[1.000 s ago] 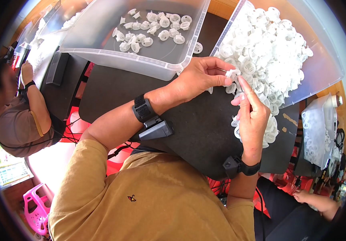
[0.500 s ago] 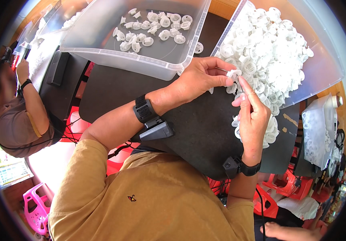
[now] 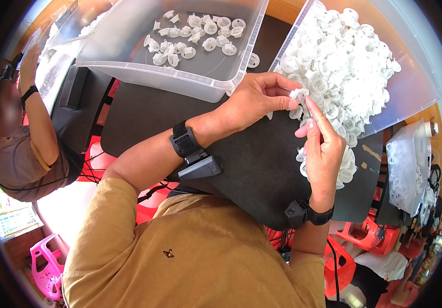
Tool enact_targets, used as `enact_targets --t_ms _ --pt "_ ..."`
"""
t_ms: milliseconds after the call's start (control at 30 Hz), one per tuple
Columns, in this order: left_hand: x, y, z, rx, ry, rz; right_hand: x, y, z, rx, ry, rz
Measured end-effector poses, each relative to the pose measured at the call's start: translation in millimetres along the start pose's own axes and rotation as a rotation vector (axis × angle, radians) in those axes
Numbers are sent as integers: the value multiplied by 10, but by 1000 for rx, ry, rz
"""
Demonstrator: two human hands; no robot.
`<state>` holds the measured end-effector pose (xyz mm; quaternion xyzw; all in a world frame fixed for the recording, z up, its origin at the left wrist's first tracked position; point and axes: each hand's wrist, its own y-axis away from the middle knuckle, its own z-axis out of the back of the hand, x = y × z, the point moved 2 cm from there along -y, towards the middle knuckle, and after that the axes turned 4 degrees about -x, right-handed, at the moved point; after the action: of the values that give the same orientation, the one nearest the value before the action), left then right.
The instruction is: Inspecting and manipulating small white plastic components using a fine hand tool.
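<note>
My left hand (image 3: 252, 100) pinches a small white round plastic part (image 3: 298, 94) between thumb and fingertips. Close beside it, my right hand (image 3: 324, 149) is closed on a thin metal tool (image 3: 308, 113), its index finger stretched along it and its tip at the part. The tool's exact kind is too small to make out. Beyond both hands, a clear plastic bin (image 3: 408, 100) tilts toward me, heaped with white plastic parts (image 3: 341, 61). More loose parts (image 3: 347, 167) lie on the dark table, partly behind my right hand.
A second clear bin (image 3: 154, 74) at the far left of my hands holds several scattered white parts. The dark table (image 3: 252, 159) spreads in front of me. At the right stands another clear container (image 3: 403, 167). A co-worker (image 3: 21, 149) sits at the left, near red stools.
My hands, the part and the tool stay almost in place. At the left, the co-worker's arm has risen. At the lower right, another person's limb has shifted.
</note>
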<state>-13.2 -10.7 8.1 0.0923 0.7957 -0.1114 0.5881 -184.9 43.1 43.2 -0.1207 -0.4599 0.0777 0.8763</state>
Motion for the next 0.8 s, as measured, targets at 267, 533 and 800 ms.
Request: enact_targets --t_ms 267,533,800 --pt "32 -15 -2 6 -9 -42 3 -1 17 28 -27 -22" --pt "41 -14 -9 15 -88 -40 -43 -12 43 70 -17 19" --pt "46 -13 -26 47 -159 -87 23 -3 70 59 291 187"
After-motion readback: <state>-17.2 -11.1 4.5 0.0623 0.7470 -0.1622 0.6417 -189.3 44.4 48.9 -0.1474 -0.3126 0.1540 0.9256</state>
